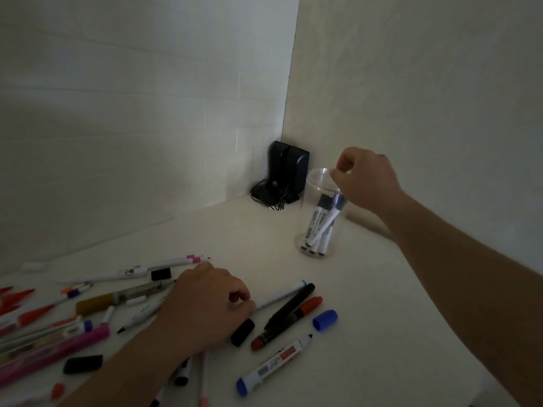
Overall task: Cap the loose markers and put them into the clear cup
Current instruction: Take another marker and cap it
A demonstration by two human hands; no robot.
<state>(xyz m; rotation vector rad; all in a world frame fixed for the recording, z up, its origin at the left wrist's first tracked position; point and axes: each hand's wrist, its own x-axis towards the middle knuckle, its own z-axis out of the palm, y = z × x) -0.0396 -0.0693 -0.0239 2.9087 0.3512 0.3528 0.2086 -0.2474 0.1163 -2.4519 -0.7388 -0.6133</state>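
The clear cup (318, 230) stands at the back right and holds three capped white markers (321, 218). My right hand (364, 180) hovers over its rim, fingers loosely curled, with nothing visible in them. My left hand (205, 304) lies on the pile of pens, its curled fingertips on the end of a thin white pen (282, 295). Beside it lie a black cap (242, 331), a black marker (291, 308), a red marker (286, 323), a loose blue cap (324, 319) and an uncapped white marker with a blue end (274, 364).
Several more pens, markers and loose caps are scattered at the left, among them a pink marker (55, 352) and a black cap (83, 364). A dark device with cables (286, 174) sits in the corner behind the cup. Walls close in at the back and right.
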